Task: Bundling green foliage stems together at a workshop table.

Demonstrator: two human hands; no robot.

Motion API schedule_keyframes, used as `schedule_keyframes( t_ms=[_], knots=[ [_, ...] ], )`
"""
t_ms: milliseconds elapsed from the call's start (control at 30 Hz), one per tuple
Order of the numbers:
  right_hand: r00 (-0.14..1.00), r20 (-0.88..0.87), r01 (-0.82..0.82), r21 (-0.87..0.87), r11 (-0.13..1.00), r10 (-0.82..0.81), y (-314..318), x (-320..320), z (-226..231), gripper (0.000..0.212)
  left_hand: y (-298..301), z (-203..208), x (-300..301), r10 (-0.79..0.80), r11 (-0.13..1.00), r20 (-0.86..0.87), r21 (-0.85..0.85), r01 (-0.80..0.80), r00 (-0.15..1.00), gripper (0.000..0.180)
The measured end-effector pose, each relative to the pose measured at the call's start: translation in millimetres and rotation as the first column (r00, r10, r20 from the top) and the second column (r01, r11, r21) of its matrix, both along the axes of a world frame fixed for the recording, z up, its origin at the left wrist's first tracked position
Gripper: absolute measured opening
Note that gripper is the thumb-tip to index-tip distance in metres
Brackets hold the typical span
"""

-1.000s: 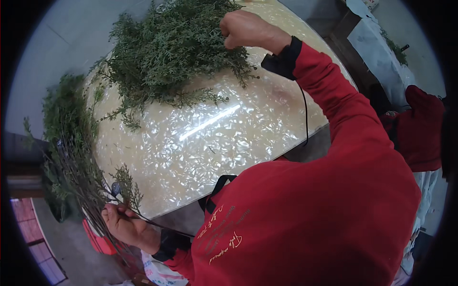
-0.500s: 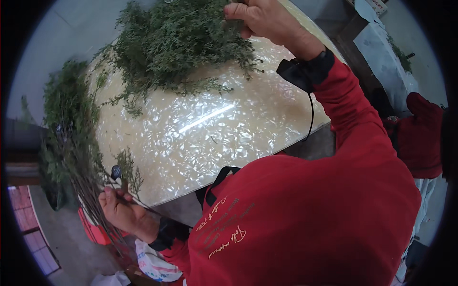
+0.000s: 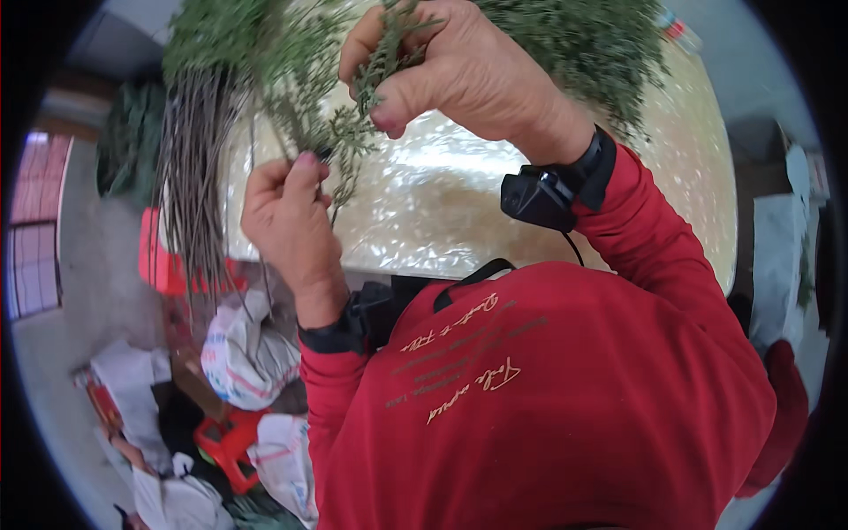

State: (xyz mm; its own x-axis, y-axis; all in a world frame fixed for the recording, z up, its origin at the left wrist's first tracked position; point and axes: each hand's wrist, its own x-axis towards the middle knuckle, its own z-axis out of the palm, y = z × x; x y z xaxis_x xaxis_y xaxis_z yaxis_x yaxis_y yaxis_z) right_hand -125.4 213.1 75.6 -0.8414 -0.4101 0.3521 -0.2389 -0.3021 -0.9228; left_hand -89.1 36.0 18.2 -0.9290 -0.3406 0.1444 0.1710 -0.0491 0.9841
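My left hand (image 3: 291, 230) is closed, thumb against fingers, around the stems of a green leafy branch (image 3: 305, 110) that stands up from it. My right hand (image 3: 486, 84) pinches a leafy sprig (image 3: 382, 62) just above and to the right of it. The foliage between the hands overlaps, so I cannot tell where one sprig ends. To the left, a bundle of long bare brown stems (image 3: 196, 168) hangs over the table's edge, its leafy tops (image 3: 216, 35) lying at the far side. A larger pile of green foliage (image 3: 587, 53) rests at the far right.
The table (image 3: 442, 230) has a glossy, pearly cream top. A red plastic stool (image 3: 159, 252) stands below the stems. White sacks (image 3: 247, 353), another red stool (image 3: 231, 450) and a dark green bag (image 3: 128, 141) are on the left. A grey-white box (image 3: 777, 256) is at the right.
My view has swung left. My right hand has left the large foliage pile and come close to my left hand, now pinching a sprig. My left hand has moved from beside the stem bundle over the table.
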Motion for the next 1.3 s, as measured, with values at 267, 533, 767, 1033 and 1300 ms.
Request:
schedule_keyframes(
  t_ms=[267,533,767,1033,1300],
  knots=[
    [0.975,-0.162,0.197,0.293,0.936,-0.154,-61,3,-31,0.019,-15,-7,7,0.085,0.993,-0.042,0.084,-0.081,0.996,0.007],
    [0.942,-0.323,-0.027,0.200,0.979,0.092,-82,10,-44,0.032,-19,-14,11,0.208,0.957,-0.204,0.244,-0.157,0.957,0.006],
    [0.876,-0.461,-0.024,0.256,0.966,0.144,-90,2,-60,0.028,-29,-23,8,0.223,0.975,-0.236,0.035,-0.221,0.946,0.005],
    [0.935,-0.347,-0.059,0.065,0.996,0.078,-90,-2,-53,0.015,-37,-21,8,0.194,0.967,-0.112,0.189,-0.170,0.975,0.008],
    [0.986,-0.035,-0.164,-0.124,0.979,0.160,-93,-8,-48,0.015,-29,-17,5,0.152,0.928,-0.108,0.358,-0.105,0.982,0.007]
  ],
)
